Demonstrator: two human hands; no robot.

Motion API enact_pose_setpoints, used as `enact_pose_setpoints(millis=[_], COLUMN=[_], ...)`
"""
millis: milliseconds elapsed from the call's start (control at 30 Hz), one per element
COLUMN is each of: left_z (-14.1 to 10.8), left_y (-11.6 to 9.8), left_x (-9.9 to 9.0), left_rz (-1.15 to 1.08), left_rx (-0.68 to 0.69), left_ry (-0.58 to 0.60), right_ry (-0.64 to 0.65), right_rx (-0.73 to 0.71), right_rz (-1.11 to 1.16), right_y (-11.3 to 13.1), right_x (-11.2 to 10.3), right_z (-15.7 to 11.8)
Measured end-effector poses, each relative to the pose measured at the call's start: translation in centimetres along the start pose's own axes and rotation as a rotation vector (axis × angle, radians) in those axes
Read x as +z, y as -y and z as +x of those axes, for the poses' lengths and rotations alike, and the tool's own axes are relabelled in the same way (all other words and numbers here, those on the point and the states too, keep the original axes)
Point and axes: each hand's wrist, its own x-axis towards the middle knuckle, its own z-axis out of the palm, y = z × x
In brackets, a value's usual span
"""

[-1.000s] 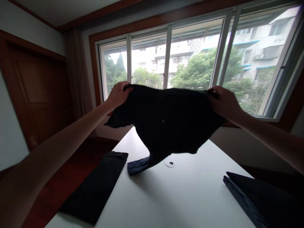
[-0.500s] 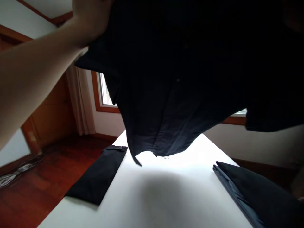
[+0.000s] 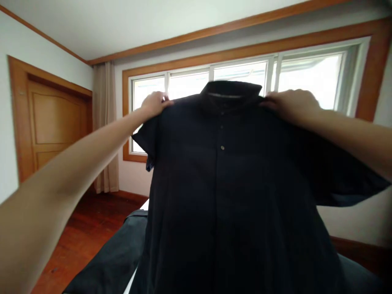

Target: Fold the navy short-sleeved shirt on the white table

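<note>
While the left hand (image 3: 156, 103) pinches one shoulder of a dark short-sleeved shirt (image 3: 245, 183) toward ten o'clock and the right hand (image 3: 294, 106), blurred, grips the other toward two, the shirt hangs from centre down to six o'clock, with dark cloth (image 3: 113, 257), perhaps folded, lying between seven and eight.

No text, label, brand, number or sign can be read; the pale strip (image 3: 225, 96) inside the collar (image 3: 234, 87) of the dark short-sleeved shirt (image 3: 239, 183) is too blurred.
</note>
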Motion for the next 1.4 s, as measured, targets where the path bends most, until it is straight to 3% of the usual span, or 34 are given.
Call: enact_pose_setpoints(millis=[133,267,367,467,533,667,800,1100,1400], left_z=[-2.8,-6.9,-11.1,-16.7,-21.0,-29.2,-33.7,-34.5,-34.0], left_y=[-0.8,-2.9,-5.2,-8.4,-11.1,-16.3,-18.9,-18.4,-17.9], left_x=[10.0,20.7,28.2,34.2,37.0,40.5,42.9,46.1,47.6], left_rz=[-0.068,-0.093,-0.094,-0.106,-0.144,-0.290,-0.355,-0.384,-0.395], left_rx=[-0.032,-0.089,-0.137,-0.183,-0.184,-0.122,-0.156,-0.223,-0.257], left_ry=[0.301,0.501,0.599,0.659,0.720,0.879,0.987,0.998,0.992], right_ry=[0.248,0.513,0.627,0.736,0.858,1.039,1.093,1.008,0.989], right_rx=[-0.070,-0.064,0.002,0.166,0.216,0.140,0.172,0.289,0.300], right_rz=[-0.266,-0.185,-0.142,-0.183,-0.170,-0.047,0.023,0.098,0.088], right_y=[-0.7,-2.1,-1.5,0.7,2.4,5.0,5.7,4.3,3.3], right_x=[9.0,19.1,26.7,33.7,37.5,42.5,45.1,48.6,50.9], right_z=[-2.4,-6.2,-10.4,-16.1,-20.5,-27.8,-31.0,-33.5,-32.9])
